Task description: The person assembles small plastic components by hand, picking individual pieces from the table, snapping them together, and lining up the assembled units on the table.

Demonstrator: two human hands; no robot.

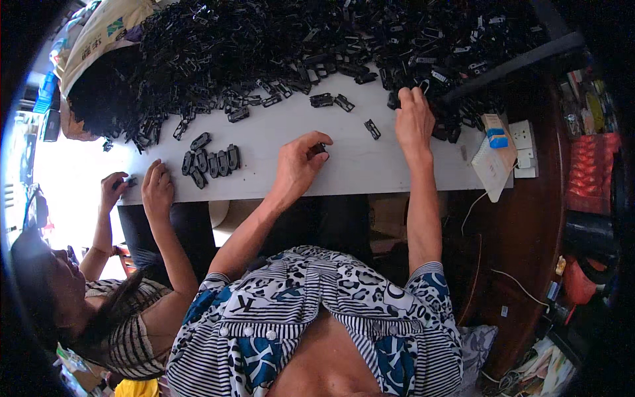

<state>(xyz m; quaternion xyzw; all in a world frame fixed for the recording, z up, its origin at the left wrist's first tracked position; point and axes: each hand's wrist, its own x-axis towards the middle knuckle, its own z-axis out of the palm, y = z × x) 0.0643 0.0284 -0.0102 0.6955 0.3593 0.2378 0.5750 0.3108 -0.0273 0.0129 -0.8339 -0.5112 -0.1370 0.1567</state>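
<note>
The left grip (301,161) pinched 1 black part (319,149); the right grip's (414,120) closure and hold were unclear. A small cluster (213,165) seemed done, the big heap (238,53) pending.

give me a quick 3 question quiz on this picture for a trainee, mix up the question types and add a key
1. What does the person's left hand hold between thumb and fingers?
2. True or false: the person's right hand is resting on the notepad at the right end of the table.
3. Fill in the blank: the small group of black pieces near the co-worker's hands lies to the ____ of the person's left hand.

Key:
1. A small dark part.
2. False; it is at the edge of the big black pile.
3. left
</note>
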